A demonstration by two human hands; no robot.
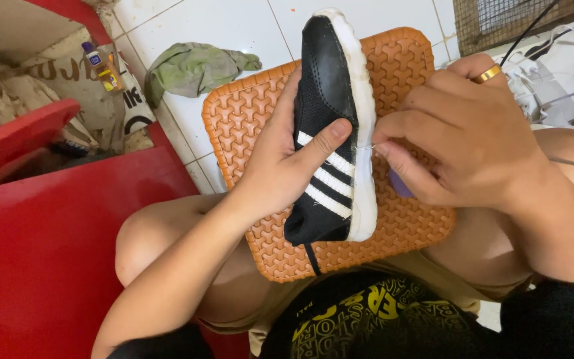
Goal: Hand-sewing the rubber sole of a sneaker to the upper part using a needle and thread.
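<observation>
My left hand (280,163) grips a black shoe (325,100) with white stripes and a white sole, holding it on its side with the thumb across the stripes. The shoe rests over an orange textured rubber mat (247,113) that lies on my lap. My right hand (460,133), with a gold ring on one finger, pinches a thin thread at the edge of the white sole. A small purple object (400,186) shows under the right palm; what it is I cannot tell.
A crumpled green cloth (191,66) lies on the white tiled floor behind the mat. Red plastic furniture (41,233) fills the left side. A small bottle (104,66) stands at the upper left. White shoes (566,73) and cables lie at the right.
</observation>
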